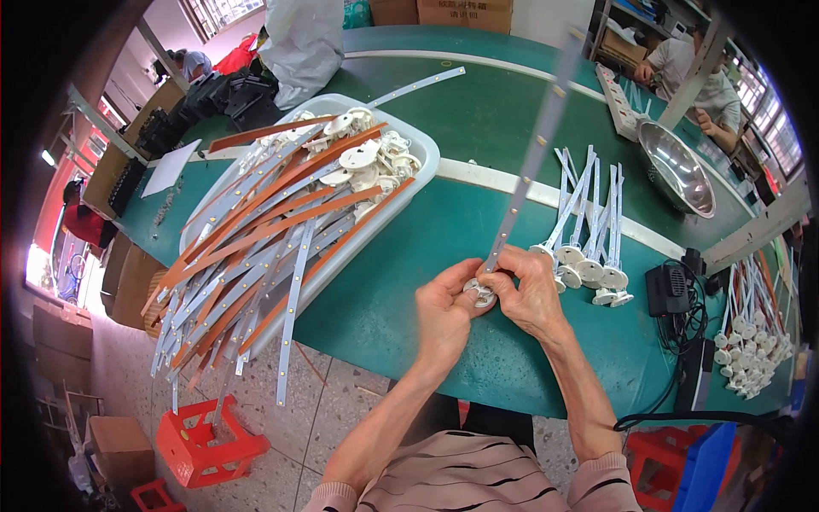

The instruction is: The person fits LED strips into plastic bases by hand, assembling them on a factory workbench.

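Both my hands meet over the near edge of the green table point(444, 119). My left hand point(445, 309) cups a small round white cap point(479, 294). My right hand point(531, 288) pinches the lower end of a long thin LED strip point(533, 154) where it enters the cap. The strip rises up and away to the right, over the table. Just right of my hands lies a row of several finished strips with white caps point(589, 230).
A white tray point(422, 145) at left holds several loose strips, some orange-backed, overhanging the table edge, plus white caps. A metal bowl point(678, 171) and a person sit at far right. A black power adapter point(668, 288), another bundle point(751, 341), red stools point(209, 444) on the floor.
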`<state>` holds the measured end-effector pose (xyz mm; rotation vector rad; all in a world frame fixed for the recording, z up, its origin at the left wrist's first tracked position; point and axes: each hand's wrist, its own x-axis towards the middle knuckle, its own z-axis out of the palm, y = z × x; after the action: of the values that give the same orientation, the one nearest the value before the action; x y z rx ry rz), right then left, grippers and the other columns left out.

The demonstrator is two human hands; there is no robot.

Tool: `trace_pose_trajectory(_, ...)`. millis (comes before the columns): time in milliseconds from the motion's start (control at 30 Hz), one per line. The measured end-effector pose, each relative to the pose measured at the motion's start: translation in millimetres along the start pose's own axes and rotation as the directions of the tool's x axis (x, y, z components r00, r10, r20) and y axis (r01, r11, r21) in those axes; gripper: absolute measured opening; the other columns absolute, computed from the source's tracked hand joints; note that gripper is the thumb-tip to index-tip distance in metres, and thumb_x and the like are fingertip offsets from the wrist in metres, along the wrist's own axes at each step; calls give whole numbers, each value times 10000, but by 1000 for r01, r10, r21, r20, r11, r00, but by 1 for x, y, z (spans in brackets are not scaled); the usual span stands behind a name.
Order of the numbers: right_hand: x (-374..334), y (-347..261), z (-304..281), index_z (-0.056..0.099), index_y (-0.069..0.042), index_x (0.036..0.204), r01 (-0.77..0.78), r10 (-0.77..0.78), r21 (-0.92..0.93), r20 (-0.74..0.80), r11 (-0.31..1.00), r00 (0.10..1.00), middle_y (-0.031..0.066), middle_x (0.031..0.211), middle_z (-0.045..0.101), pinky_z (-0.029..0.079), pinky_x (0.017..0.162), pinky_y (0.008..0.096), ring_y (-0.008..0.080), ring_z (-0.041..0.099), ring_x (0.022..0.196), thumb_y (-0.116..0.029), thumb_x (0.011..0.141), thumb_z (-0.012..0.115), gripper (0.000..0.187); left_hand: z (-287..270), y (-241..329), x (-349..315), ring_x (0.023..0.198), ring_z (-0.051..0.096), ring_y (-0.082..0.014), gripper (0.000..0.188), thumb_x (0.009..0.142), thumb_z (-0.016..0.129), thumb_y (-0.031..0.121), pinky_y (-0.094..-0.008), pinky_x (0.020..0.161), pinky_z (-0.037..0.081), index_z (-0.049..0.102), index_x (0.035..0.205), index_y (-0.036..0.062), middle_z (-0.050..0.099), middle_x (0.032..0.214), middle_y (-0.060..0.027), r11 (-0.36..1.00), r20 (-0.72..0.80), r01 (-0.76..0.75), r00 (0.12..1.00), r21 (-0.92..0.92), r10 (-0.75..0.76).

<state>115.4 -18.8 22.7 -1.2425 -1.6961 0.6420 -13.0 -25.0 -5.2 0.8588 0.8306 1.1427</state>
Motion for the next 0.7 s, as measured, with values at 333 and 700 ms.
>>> trace_pose_trajectory(333,-5,1,-7,615,25,762,-34,34,9,-13,999,999,156,650,586,436,528,354,276,562,548,-87,716,593,122,-5,-3,0,973,619,-233,457,848,475,-102,-354,799,563,407,1297,-50,602,1102,-178,999,82,-28,996,38,25)
trace_pose_trajectory(700,37,2,-102,555,122,1022,-450,407,-160,-240,879,881,115,607,615,460,537,288,144,596,553,-23,652,651,409,-3,9,-4,1038,581,-324,551,902,533,79,-414,870,517,291,1391,3,379,1353,-223,1000,124,1,992,-30,3)
